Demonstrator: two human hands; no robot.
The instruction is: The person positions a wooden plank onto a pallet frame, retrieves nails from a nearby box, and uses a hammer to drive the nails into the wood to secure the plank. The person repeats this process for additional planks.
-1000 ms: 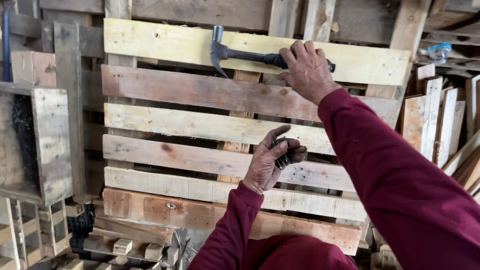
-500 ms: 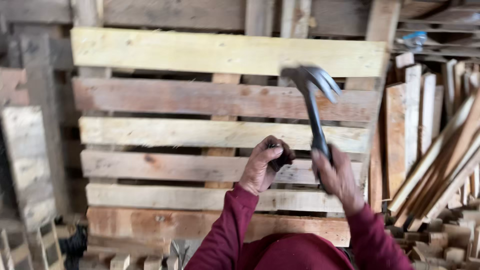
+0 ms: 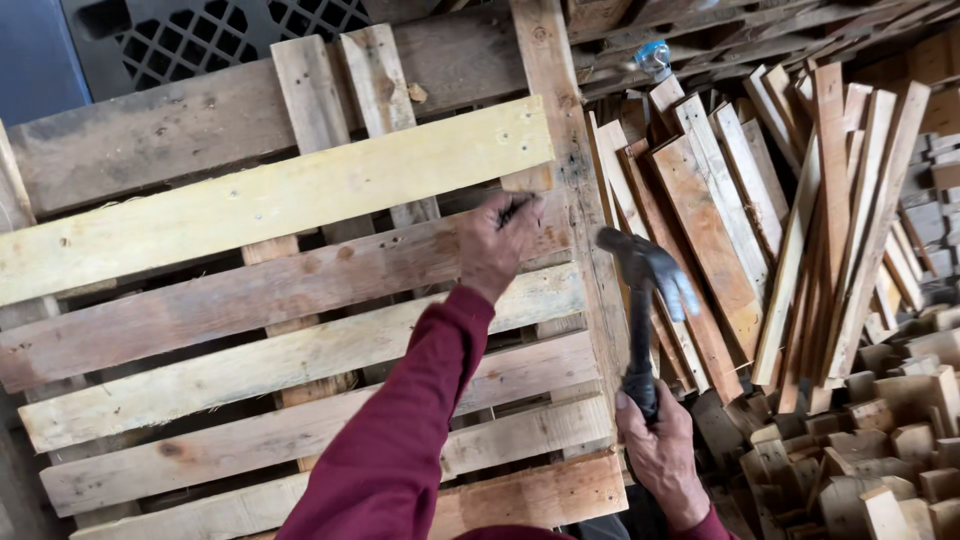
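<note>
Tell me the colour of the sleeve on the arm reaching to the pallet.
Dark red, maroon sleeve; head view.

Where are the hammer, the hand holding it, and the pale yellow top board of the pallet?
hammer [image 3: 640, 300], head view, on the dark handle just below the head.
right hand [image 3: 662, 450], head view, on the back of the hand gripping the handle.
pale yellow top board [image 3: 280, 200], head view, on the middle of its face.

A claw hammer [image 3: 642, 300] with a dark handle and dark metal head is held upright, head topmost and blurred, beside the pallet's right edge. The pallet [image 3: 290, 300] is stood on edge, its worn slats running crosswise; the top slat is paler and yellowish.
</note>
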